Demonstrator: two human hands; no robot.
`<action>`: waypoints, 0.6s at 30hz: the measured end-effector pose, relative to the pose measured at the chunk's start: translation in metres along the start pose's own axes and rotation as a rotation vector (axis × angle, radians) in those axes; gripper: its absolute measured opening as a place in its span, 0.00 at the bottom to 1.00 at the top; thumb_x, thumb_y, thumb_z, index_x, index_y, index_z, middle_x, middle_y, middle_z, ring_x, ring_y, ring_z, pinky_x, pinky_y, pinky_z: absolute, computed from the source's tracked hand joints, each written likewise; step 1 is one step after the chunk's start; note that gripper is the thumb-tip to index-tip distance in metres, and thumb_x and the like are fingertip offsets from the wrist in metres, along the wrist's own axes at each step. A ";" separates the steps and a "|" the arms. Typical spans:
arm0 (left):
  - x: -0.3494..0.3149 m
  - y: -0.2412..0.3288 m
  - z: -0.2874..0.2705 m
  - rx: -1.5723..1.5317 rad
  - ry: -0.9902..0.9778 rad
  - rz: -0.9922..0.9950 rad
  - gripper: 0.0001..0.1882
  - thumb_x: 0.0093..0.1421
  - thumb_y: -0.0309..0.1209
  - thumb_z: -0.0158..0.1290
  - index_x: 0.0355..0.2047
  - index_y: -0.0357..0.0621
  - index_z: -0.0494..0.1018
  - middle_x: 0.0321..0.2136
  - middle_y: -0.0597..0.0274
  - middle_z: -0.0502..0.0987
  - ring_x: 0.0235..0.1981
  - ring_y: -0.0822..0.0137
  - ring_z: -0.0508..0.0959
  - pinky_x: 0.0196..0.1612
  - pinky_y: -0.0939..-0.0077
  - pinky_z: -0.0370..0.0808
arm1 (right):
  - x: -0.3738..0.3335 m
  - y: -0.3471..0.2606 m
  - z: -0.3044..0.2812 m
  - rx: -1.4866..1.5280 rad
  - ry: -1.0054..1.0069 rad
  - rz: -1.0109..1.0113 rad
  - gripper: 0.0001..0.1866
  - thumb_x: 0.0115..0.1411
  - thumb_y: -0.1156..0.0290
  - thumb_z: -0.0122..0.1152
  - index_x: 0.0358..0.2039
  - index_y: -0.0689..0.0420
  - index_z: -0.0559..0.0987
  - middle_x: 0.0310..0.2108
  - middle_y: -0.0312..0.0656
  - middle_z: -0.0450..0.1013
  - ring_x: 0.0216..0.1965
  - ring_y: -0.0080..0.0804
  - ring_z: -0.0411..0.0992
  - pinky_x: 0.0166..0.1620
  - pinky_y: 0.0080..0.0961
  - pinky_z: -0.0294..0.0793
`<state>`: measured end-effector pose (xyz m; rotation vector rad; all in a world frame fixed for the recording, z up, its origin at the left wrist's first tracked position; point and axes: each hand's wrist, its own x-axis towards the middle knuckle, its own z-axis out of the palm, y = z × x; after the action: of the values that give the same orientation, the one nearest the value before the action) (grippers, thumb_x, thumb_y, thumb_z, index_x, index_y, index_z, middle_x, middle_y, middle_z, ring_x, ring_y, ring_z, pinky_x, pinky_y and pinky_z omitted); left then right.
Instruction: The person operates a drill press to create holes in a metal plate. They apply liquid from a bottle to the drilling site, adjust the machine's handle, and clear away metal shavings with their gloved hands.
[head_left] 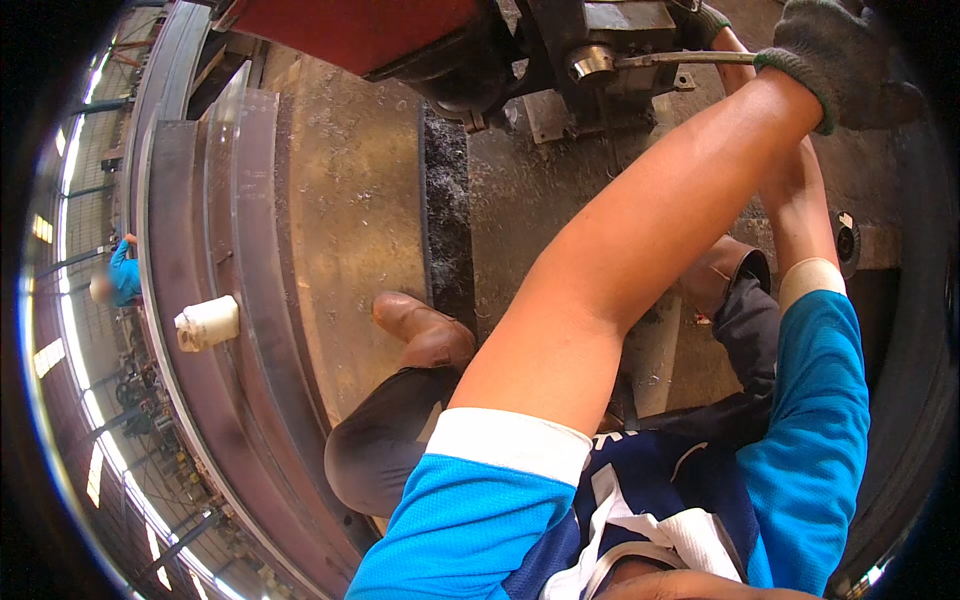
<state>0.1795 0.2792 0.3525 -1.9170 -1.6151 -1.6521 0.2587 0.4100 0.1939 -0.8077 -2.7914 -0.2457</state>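
My arms cross, the left forearm passing over the right. My left hand (pixel 835 65), in a dark grey knitted glove, is at the upper right, closed at the outer end of a metal lever (pixel 690 59). The grip itself is partly hidden by the glove. The lever runs left to a shiny round hub (pixel 592 64) on a dark machine (pixel 545 60) with a red housing (pixel 345 30). My right hand (pixel 712 22), also gloved, is beside the machine at the top edge. Its fingers are mostly hidden.
Long steel beams (pixel 215 210) run along the left, with a white plastic bottle (pixel 208 323) on them. Metal shavings lie over the brownish steel surface (pixel 350 190) and a dark gap (pixel 447 200). My brown boot (pixel 425 330) rests there. A person in blue (pixel 124 275) is far left.
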 end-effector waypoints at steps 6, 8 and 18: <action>0.001 -0.007 0.007 -0.029 0.028 0.002 0.30 0.66 0.53 0.54 0.49 0.37 0.66 0.47 0.40 0.73 0.48 0.41 0.78 0.49 0.48 0.77 | 0.008 0.014 -0.006 -0.020 0.013 -0.007 0.12 0.61 0.64 0.54 0.40 0.54 0.80 0.39 0.45 0.77 0.42 0.48 0.75 0.47 0.41 0.72; 0.004 -0.014 0.011 -0.064 0.020 0.018 0.29 0.66 0.54 0.53 0.50 0.38 0.67 0.48 0.40 0.73 0.48 0.40 0.78 0.49 0.48 0.77 | 0.010 0.018 -0.010 -0.031 0.016 -0.018 0.11 0.61 0.64 0.54 0.39 0.54 0.80 0.38 0.45 0.77 0.42 0.48 0.75 0.46 0.42 0.72; 0.001 -0.035 0.038 -0.129 0.595 -0.097 0.27 0.68 0.50 0.52 0.54 0.39 0.69 0.50 0.41 0.74 0.48 0.42 0.78 0.51 0.50 0.77 | 0.010 0.028 -0.038 -0.093 0.001 -0.054 0.09 0.58 0.64 0.55 0.35 0.53 0.80 0.34 0.46 0.78 0.38 0.50 0.76 0.43 0.44 0.73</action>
<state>0.1761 0.3203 0.3213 -1.2161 -1.3928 -2.1383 0.2718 0.4307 0.2355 -0.7533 -2.8215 -0.3870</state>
